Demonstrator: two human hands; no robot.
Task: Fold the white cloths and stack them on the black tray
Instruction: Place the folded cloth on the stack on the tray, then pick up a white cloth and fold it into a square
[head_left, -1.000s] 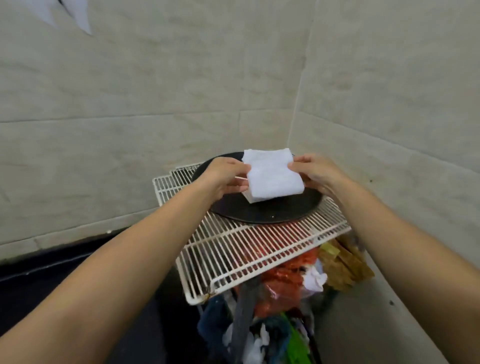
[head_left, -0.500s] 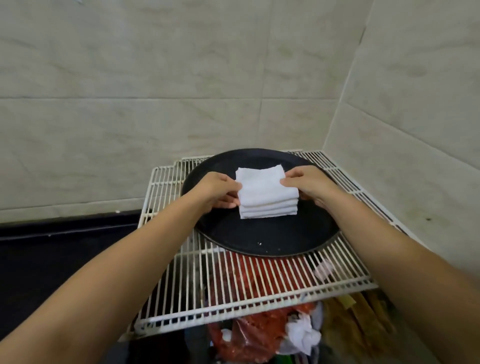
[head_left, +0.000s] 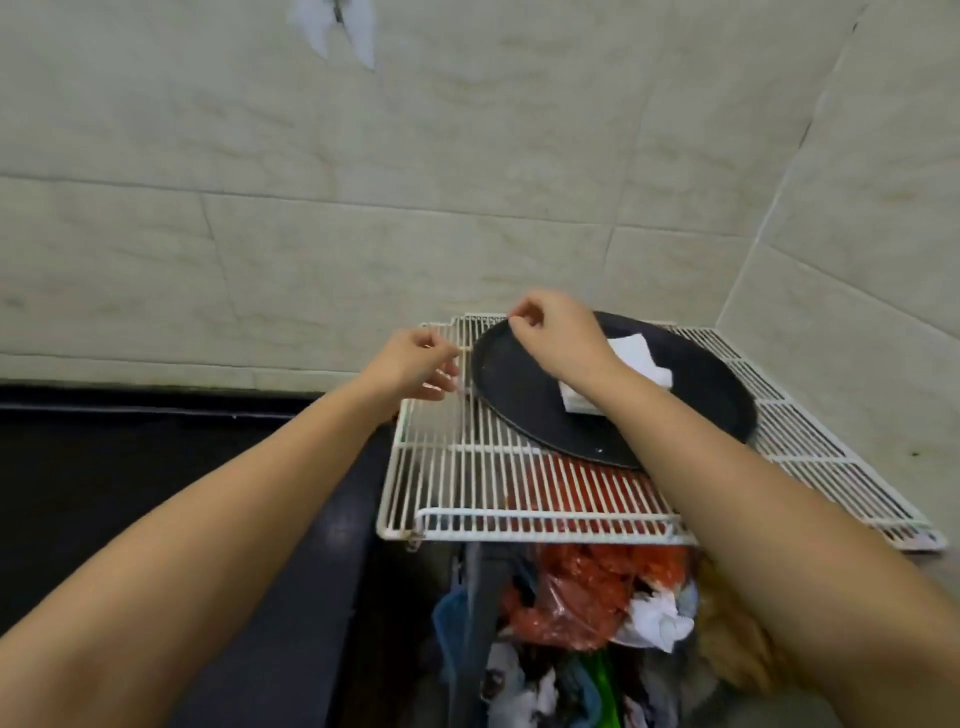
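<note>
At the far left lies a dark counter (head_left: 130, 467), running along the foot of the tiled wall (head_left: 363, 208). Next comes the left hand (head_left: 415, 366), raised over the left edge of the white wire rack (head_left: 519, 488); half a second ago it pressed the left side of the cloths, and now it has drawn away from them, its fingers (head_left: 441, 382) loosely curled with nothing between them. Beside it the right hand (head_left: 556, 332) has also let go and swung leftward, so that it hovers above the left rim of the black tray (head_left: 717, 395), fingers bent inward and holding nothing; the right forearm crosses in front of the tray. The stack of folded white cloths (head_left: 639, 358) sits on the tray, near its middle, partly hidden behind that wrist and untouched by either hand, where earlier both hands held its sides. The tray rests on the rack, in the corner where two walls meet. The view has also shifted, so rack and tray sit further right than before. Under the rack, red and white plastic bags (head_left: 597, 608) and other clutter fill the space below.
</note>
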